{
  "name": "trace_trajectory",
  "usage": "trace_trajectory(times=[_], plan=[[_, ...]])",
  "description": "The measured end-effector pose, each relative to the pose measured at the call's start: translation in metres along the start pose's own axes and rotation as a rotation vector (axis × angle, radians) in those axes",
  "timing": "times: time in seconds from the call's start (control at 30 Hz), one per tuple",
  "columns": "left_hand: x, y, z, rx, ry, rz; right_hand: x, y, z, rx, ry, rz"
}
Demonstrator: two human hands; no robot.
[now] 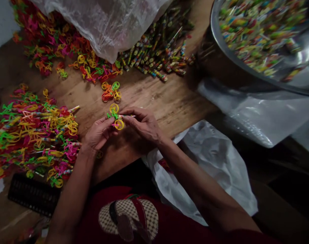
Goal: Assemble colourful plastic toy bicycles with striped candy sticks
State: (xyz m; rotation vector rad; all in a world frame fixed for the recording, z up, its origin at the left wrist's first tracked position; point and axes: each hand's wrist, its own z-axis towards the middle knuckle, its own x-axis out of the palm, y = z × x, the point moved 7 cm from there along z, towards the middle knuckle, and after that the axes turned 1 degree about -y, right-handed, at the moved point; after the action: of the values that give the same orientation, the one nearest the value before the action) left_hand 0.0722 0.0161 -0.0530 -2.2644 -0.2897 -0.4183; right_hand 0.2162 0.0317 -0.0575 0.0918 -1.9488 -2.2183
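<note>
My left hand pinches a small plastic toy bicycle with yellow wheels and green and pink parts. Close against it, my right hand grips a slim printed tube, whose thin pale end sticks out past the fingers. The tube meets the toy between both hands; how they join is too small to tell. Just beyond lies a little cluster of orange, green and yellow toy bicycles on the wooden table.
Toy bicycles with tubes are heaped at left. Further back are loose plastic toys, printed tubes and a plastic bag. A metal basin of tubes stands at right. A black basket and white sack are nearer.
</note>
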Motion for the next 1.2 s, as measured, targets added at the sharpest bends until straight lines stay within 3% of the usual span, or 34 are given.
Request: trace_trajectory(times=[0.2, 0.3, 0.53, 0.77, 0.87, 1.0, 1.1, 1.2], plan=[[0.007, 0.004, -0.004, -0.02, 0.026, 0.002, -0.001, -0.007, -0.011, 0.054, -0.087, 0.142], [0.006, 0.007, -0.003, -0.031, 0.029, 0.007, 0.0, -0.003, -0.016, 0.041, -0.101, 0.067], [0.012, 0.019, 0.0, -0.061, 0.086, -0.046, 0.001, 0.028, -0.027, -0.183, -0.145, -0.133], [0.013, 0.023, -0.002, -0.043, 0.095, -0.054, -0.01, 0.026, -0.037, -0.153, -0.234, -0.217], [0.013, 0.025, -0.001, -0.054, 0.092, -0.012, -0.012, 0.023, -0.037, -0.132, -0.183, -0.262], [0.018, 0.025, -0.002, -0.036, 0.121, 0.012, -0.008, 0.031, -0.037, -0.245, -0.141, -0.3], [0.027, 0.027, -0.006, -0.047, 0.176, -0.003, -0.007, 0.036, -0.043, -0.37, -0.19, -0.338], [0.033, 0.034, -0.01, -0.111, 0.189, -0.094, -0.006, 0.03, -0.051, -0.402, -0.219, -0.377]])
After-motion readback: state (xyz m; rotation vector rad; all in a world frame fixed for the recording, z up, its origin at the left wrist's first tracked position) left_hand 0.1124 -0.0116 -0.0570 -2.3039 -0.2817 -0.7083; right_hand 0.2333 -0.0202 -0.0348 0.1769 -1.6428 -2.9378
